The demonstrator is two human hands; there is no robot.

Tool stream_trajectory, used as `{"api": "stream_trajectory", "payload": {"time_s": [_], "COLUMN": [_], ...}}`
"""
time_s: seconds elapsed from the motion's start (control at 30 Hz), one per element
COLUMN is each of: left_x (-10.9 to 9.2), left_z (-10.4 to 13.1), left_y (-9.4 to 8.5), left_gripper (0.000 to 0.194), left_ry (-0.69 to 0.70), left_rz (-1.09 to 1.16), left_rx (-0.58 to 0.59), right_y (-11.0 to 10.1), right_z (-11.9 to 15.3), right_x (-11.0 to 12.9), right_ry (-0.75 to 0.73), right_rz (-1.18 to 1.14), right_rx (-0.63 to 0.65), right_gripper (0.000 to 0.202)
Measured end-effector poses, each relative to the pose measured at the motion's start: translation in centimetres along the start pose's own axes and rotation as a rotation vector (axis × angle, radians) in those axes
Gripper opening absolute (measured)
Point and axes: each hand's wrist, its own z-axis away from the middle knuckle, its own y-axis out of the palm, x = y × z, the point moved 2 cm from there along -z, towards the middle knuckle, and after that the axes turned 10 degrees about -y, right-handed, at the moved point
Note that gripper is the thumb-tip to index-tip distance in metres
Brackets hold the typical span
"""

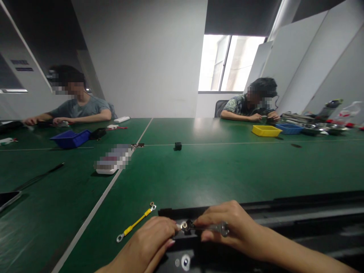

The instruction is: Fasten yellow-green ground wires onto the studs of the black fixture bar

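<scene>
Cable (138, 222) on table (227, 170), beside left hand (152, 237)

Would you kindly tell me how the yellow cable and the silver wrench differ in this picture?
The yellow cable lies on the green table, while the silver wrench is held in the right hand. The yellow cable slants, rising to the right in the view, whereas the silver wrench runs nearly level. The yellow cable has a yellow middle; the visible part of the silver wrench is all silver-grey. Both show shiny metal.
</scene>
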Motion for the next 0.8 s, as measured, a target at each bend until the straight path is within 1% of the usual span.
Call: {"api": "stream_trajectory", "payload": {"time_s": [0.13,0.3,0.57,0.67,0.8], "left_x": [0.15,0.45,0.01,0.06,0.3], "left_z": [0.0,0.07,0.01,0.03,0.01], "left_y": [0.02,0.14,0.0,0.04,0.15], "left_gripper": [0.023,0.022,0.024,0.022,0.021], "left_ry": [0.019,0.043,0.016,0.014,0.024], "left_rz": [-0.014,-0.02,0.005,0.006,-0.002], "left_rx": [0.003,-0.023,-0.004,-0.002,-0.007], "right_y": [0.0,0.07,0.05,0.12,0.23], "right_z": [0.06,-0.05,-0.06,-0.01,0.03], "right_x": [0.07,0.14,0.2,0.17,0.14], "right_ry": [-0.015,-0.045,-0.065,-0.071,-0.09], "right_rz": [0.017,0.022,0.056,0.087,0.109], "right_rx": [-0.012,-0.037,-0.041,-0.026,-0.047], "right_gripper": [0.027,0.027,0.027,0.027,0.027]}}
